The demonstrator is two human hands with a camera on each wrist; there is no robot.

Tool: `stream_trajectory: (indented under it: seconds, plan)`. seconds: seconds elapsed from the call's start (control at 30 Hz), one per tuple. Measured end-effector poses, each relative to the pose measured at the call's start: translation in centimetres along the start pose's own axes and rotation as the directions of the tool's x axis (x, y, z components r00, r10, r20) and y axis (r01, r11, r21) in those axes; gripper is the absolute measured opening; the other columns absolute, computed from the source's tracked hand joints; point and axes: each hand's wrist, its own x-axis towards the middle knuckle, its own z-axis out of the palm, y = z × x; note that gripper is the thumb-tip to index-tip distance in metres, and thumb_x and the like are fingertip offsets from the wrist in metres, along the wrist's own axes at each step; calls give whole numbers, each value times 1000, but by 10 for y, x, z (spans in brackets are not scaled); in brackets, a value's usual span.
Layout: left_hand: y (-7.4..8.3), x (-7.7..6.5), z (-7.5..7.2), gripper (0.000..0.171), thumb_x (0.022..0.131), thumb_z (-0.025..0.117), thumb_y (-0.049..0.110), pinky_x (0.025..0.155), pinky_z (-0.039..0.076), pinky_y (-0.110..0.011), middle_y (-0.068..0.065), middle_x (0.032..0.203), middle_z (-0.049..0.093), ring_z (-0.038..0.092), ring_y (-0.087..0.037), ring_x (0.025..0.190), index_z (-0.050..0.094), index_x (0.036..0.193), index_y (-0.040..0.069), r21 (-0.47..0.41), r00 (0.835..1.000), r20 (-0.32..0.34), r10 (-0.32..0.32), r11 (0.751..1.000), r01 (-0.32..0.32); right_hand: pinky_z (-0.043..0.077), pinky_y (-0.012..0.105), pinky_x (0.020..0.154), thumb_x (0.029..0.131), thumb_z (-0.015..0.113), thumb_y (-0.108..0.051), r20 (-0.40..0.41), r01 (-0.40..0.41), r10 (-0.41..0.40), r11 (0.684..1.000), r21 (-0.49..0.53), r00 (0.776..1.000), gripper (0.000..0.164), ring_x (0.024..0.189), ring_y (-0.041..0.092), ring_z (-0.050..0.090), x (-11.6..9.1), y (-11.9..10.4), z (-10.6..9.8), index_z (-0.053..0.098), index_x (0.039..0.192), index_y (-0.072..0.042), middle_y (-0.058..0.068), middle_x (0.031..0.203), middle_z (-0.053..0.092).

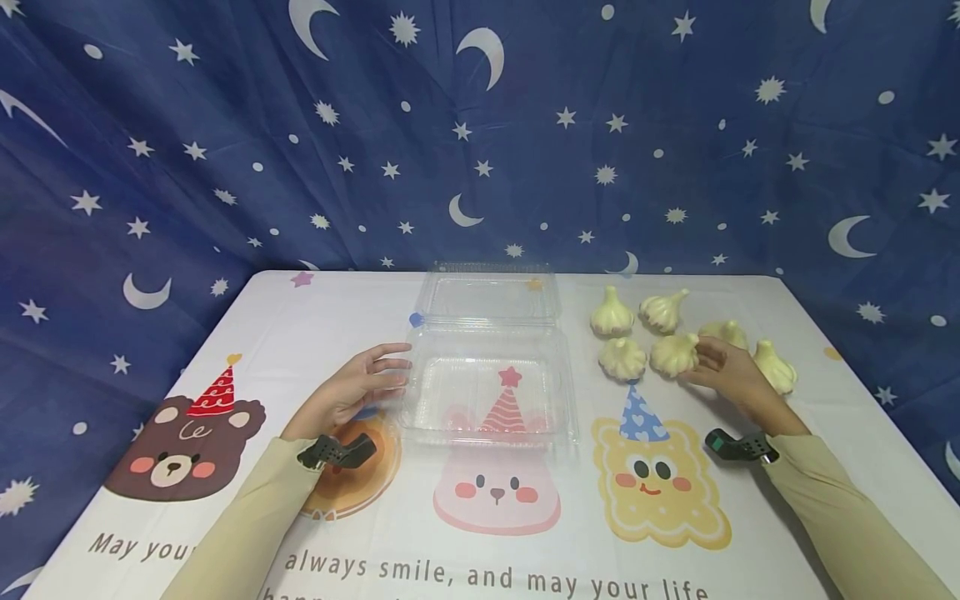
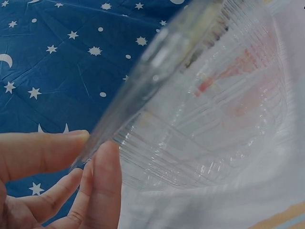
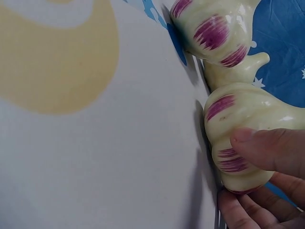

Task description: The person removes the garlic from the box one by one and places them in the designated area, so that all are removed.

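Observation:
A clear plastic clamshell box (image 1: pixel 487 429) stands with its lid (image 1: pixel 487 298) folded back at the middle of the table. At its left side my left hand (image 1: pixel 365 387) pinches the rim (image 2: pixel 102 129) between thumb and fingers. To the right, my right hand (image 1: pixel 723 371) grips a pale garlic bulb (image 1: pixel 674 356); in the right wrist view the thumb lies on that purple-streaked garlic bulb (image 3: pixel 226 107), fingers on its other side. Around it are more garlic bulbs, among them one at the left (image 1: pixel 622 360) and one at the right (image 1: pixel 774 368). The bulb (image 1: pixel 723 332) behind the right hand is partly hidden.
Two further garlic bulbs, one upright (image 1: pixel 611 315) and one tilted (image 1: pixel 663 312), sit toward the table's back edge. A white cloth (image 1: pixel 360 500) printed with cartoon figures covers the table. Behind it hangs a blue curtain (image 1: pixel 525 208) with moons and stars.

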Motion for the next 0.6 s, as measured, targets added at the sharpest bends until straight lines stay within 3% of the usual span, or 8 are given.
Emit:
stream_trajectory:
  seconds: [0.47,0.53,0.6]
  plan:
    - [2,-2,1,63,91,55,2,84,54,-17,-28,140,34,57,-11,103,24,146,1,-10,999,-29,-22,1000,22,38,-3,76,88,66,-17,8,1,-1,1000,20,1000,81,129,51,31,-5,-2,-3,16,144,13,37,143,27]
    - [2,-2,1,64,90,55,2,84,54,-17,-28,140,34,57,-11,102,24,146,1,-13,999,-29,-23,1000,22,39,-3,76,88,66,-18,2,3,-3,1000,15,1000,79,129,49,33,-6,-1,-4,18,144,12,36,143,29]
    - [2,-2,1,64,90,55,2,83,54,-17,-28,141,33,57,-10,102,24,146,1,-17,999,-29,-23,1000,23,40,-2,77,88,66,-19,-7,9,-9,1000,1,1000,78,125,38,44,-6,-1,-5,21,143,11,36,142,32]
